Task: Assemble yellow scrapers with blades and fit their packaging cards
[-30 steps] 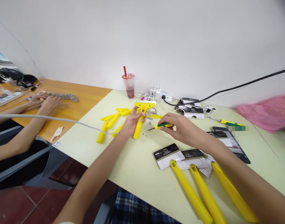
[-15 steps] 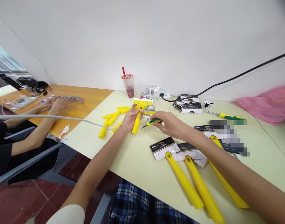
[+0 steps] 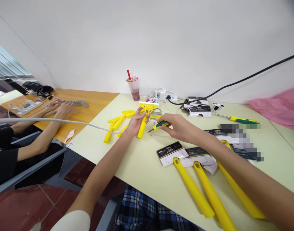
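My left hand (image 3: 135,123) is closed around a yellow scraper (image 3: 142,127), whose wide head with a pale edge points toward the wall. In my right hand (image 3: 172,124) is a screwdriver (image 3: 160,124) with a green and yellow handle; its tip points down and left, close to the table and apart from the scraper. A few small screws (image 3: 151,134) lie on the table near the tip. To the left of my left hand rest several yellow scraper parts (image 3: 109,136). Long yellow handles (image 3: 194,187) with black and white cards (image 3: 172,153) lie beneath and beside my right forearm.
A cup with a red straw (image 3: 134,89) stands near the wall beside a power strip (image 3: 172,96). Another screwdriver (image 3: 243,120) and a pink cloth (image 3: 279,106) lie at the right. A grey cable (image 3: 89,124) crosses my left wrist. Another person's hands (image 3: 64,107) work at the orange table (image 3: 96,99).
The whole view has shifted slightly, so things appear a little farther right. Both hands keep their holds, and the screwdriver tip stays near the screws.
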### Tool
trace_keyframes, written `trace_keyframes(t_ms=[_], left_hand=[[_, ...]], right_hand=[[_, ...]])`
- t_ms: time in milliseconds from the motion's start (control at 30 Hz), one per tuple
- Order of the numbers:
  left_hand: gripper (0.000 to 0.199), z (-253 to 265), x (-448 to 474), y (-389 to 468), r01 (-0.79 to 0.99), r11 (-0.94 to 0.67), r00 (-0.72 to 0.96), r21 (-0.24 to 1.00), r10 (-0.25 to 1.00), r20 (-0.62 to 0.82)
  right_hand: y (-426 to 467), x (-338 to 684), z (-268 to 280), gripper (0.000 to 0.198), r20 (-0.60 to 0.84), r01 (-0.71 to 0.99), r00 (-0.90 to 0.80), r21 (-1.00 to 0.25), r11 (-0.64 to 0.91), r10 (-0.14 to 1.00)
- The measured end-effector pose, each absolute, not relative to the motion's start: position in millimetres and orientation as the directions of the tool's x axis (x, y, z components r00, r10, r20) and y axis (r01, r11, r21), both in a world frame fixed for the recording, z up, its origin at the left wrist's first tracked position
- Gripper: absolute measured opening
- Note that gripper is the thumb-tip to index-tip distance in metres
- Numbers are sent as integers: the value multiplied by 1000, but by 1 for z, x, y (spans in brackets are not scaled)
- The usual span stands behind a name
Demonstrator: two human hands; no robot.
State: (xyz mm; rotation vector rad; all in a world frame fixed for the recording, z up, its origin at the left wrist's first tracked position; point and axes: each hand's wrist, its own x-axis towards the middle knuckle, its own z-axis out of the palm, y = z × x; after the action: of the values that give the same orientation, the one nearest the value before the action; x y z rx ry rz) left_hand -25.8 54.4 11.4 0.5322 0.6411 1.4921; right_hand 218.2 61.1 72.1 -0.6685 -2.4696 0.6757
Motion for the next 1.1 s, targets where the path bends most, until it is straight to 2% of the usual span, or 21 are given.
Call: trace_keyframes(t_ms=[133,367,500,767,1100], left_hand=[[53,8,-26,56,-722,40,17,691,999,-40],[35,5,-20,59,-671,200,140,714,980,-143],[34,3,-17,56,-610,257,244,749,961,-131],[28,3,-12,49,-490,374,392,787,901,-185],[29,-2,-11,50,-485,372,396,792,900,-180]], right_hand=[[62,231,92,19,368,328,-715,-574,751,594],[67,261,124,22,457,400,-589,-553,731,667],[74,268,125,21,492,417,-539,-550,724,684],[80,263,117,17,490,415,-585,-504,758,646],[76,261,117,16,447,439,-599,-510,739,664]])
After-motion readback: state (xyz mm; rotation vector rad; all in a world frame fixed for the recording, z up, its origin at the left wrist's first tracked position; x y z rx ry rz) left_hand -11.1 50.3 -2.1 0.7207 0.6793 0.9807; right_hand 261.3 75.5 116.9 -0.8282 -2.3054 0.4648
